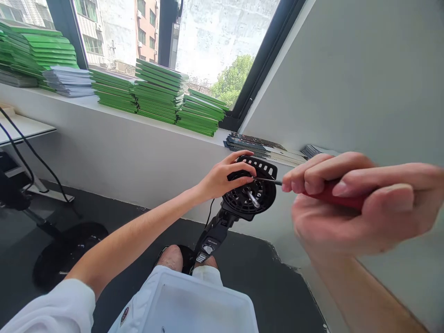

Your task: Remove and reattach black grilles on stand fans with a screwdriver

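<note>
A stand fan's black head (265, 199), without blades or front guard, faces me with a metal shaft (253, 199) sticking out of its centre. My left hand (225, 178) is at its upper left, thumb and fingers closed near a screwdriver's tip; whatever they pinch is too small to make out. In the right foreground my right hand (360, 199), slightly blurred, is wrapped round the red handle of the screwdriver (329, 194). Its thin shank points left to my left fingertips, in front of the fan head.
Across my lap sits a white plastic tray (204, 296). Below the fan head is its control column (211, 238). Green book stacks (159, 95) and dark booklets (256, 145) line the window ledge. Another round black base (69, 252) and a white table (27, 127) stand at left.
</note>
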Motion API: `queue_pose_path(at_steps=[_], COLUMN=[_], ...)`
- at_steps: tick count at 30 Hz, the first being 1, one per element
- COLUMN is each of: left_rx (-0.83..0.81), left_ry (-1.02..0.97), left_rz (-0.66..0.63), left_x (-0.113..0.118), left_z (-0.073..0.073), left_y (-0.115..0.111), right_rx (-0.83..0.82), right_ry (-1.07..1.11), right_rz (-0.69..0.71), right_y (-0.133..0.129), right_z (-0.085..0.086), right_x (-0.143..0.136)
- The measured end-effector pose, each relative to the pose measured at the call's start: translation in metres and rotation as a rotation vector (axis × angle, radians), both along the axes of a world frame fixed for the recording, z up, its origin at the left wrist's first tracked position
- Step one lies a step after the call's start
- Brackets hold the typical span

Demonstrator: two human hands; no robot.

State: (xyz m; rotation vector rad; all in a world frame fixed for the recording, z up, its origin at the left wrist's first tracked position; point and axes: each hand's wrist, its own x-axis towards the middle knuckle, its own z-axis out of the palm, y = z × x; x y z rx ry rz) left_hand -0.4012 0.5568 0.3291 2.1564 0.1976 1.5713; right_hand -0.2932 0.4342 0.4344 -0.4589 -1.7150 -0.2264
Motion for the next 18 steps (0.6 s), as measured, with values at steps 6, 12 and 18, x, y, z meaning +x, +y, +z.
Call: queue_pose_path(at_steps=[6,12,18], left_rx=[0.011,0.020,0.015], left_ry=[-0.011,-0.029,-0.026], left_rz=[-0.020,-0.026,-0.037], left_x=[0.000,0.000,0.000], left_z=[-0.001,-0.005,-0.009], left_y=[0.002,0.005,0.005], right_rx=[0.080,0.212,0.111], right_ry=[-0.483,-1.051,-1.207], right_rz=[-0.402,-1.156,-1.386], right_y=[-0.038,-0.073,-0.081], right_z=[0.006,0.043,0.061], right_x=[0.026,0.022,0.005])
